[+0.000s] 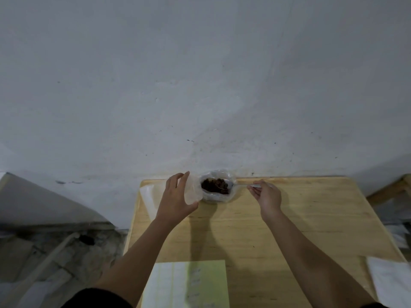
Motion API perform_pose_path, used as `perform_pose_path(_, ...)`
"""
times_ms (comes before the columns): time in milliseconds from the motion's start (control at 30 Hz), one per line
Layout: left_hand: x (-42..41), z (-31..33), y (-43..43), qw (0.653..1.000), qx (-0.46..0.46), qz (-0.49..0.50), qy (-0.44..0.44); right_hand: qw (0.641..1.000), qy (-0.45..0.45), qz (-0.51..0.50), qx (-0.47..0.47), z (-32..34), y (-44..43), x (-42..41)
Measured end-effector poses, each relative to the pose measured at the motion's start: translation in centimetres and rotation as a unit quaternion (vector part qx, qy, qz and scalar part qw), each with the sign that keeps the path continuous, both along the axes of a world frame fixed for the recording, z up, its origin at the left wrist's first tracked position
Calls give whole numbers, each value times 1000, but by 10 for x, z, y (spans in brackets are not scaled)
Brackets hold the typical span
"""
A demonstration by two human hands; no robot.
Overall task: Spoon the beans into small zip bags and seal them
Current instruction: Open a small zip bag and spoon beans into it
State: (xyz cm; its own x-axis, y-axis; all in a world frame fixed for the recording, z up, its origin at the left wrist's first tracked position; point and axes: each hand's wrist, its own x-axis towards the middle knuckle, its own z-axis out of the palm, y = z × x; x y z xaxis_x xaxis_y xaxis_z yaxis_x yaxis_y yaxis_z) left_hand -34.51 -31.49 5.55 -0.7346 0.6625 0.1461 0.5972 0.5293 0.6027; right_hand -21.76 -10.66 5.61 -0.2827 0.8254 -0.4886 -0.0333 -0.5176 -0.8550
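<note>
A person reaches with both bare arms across a pale wooden worktop [278,230] toward a clear container of dark beans [215,186] that stands at the far edge against a grey wall. The left hand [178,196] holds a small clear zip bag [193,189] upright just beside the container, thumb below and fingers spread along its near face, its grip closed lightly on the plastic. The right hand [266,194] pinches the handle of a pale spoon [240,185], whose bowl lies among the beans; whether it carries a load is too small to tell. The job looks to be at an early point in a filling round: the bag in hand shows no beans that can be made out, its mouth cannot be seen clearly, and no sealed, filled bag is visible anywhere on the worktop. A flat clear sheet, possibly more bags [148,196], lies at the left edge behind the left wrist, and a green-and-white paper [186,283] rests at the near edge. Scooping, tipping the beans in and pressing the zip shut all appear to remain. Both forearms are stretched well forward, wrists raised above the wood.
</note>
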Motion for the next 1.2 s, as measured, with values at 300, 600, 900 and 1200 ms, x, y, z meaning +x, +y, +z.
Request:
perform_pose_path(300, 22, 13, 49, 999, 0, -40, -9, 994, 53, 62, 72, 51, 16, 30)
perform_pose_path(600, 35, 8, 60, 998, 24, -60, -1, 965, 10, 99, 244, 60, 13, 41)
perform_pose_path(900, 8, 2, 13, 1000, 7, -18, -10, 937, -67, 177, 294, 22, -10, 16)
perform_pose_path(1200, -6, 2, -29, 999, 1, -1, -32, 964, -113, 152, 187, -13, -40, -19)
